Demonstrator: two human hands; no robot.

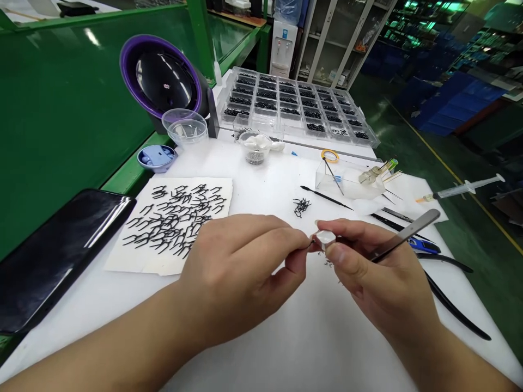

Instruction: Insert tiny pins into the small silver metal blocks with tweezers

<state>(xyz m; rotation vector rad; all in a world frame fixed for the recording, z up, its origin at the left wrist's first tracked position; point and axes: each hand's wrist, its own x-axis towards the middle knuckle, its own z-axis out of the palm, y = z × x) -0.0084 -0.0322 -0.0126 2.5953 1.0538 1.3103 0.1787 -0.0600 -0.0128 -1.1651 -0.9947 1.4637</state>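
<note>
My left hand (241, 267) pinches a tiny black piece (311, 245) between thumb and fingertip, right against the small clear block (326, 237) that my right hand (368, 272) grips between thumb and forefinger. Right hand also has metal tweezers (408, 233) tucked along it, tips hidden. Hands nearly meet over the white table (286, 337), near its middle. A few black bits (301, 206) lie just beyond the hands. Left of them, a paper sheet (122, 256) covered in black forked parts (175, 218). Far back, a clear compartment tray (294, 103). Black pliers (453, 305) lie to the right, a syringe (466, 188) further out.
</note>
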